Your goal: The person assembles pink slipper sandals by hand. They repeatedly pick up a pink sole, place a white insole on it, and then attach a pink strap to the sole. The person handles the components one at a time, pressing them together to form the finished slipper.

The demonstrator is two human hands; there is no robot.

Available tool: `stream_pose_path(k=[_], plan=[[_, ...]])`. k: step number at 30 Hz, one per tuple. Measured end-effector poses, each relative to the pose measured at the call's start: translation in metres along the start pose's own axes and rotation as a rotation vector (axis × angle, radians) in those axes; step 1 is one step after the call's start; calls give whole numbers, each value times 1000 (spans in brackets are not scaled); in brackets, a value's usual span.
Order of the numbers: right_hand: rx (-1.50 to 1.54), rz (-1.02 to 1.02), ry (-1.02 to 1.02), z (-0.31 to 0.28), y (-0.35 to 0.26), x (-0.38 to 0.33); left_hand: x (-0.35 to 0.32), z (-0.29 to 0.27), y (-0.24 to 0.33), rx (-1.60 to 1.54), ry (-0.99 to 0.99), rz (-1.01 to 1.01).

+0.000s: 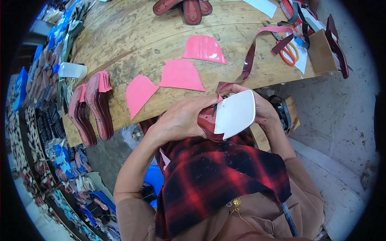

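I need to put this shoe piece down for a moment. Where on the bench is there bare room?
Bare wood lies on the bench between the red soles at the far edge and the pink pieces, and left of them toward the white bottle. The right end, around the scissors, is crowded.

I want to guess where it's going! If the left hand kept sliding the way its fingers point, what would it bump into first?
The left hand points right, so it would probably first meet the white piece, with the right hand behind it. Depth is hard to judge.
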State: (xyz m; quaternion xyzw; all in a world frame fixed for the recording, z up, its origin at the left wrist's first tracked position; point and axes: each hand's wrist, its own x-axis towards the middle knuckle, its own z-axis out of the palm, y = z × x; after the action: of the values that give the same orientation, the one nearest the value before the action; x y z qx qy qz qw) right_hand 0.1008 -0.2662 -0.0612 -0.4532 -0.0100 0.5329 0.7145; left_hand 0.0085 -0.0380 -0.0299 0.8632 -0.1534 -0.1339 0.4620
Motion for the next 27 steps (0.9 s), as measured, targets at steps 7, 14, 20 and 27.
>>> stream_pose_path(k=[7, 14, 20, 27], plan=[[108, 18, -50, -13, 16, -4, 3, -5, 7, 15, -9, -6], [39, -2, -67, -20, 23, 14, 0, -5, 5, 8, -56, -70], [-10, -8, -82, -10, 2, 13, 5, -9, 6, 22, -62, -52], [-164, -331, 126, -24, -57, 17, 1, -1, -1, -21, 198, -104]])
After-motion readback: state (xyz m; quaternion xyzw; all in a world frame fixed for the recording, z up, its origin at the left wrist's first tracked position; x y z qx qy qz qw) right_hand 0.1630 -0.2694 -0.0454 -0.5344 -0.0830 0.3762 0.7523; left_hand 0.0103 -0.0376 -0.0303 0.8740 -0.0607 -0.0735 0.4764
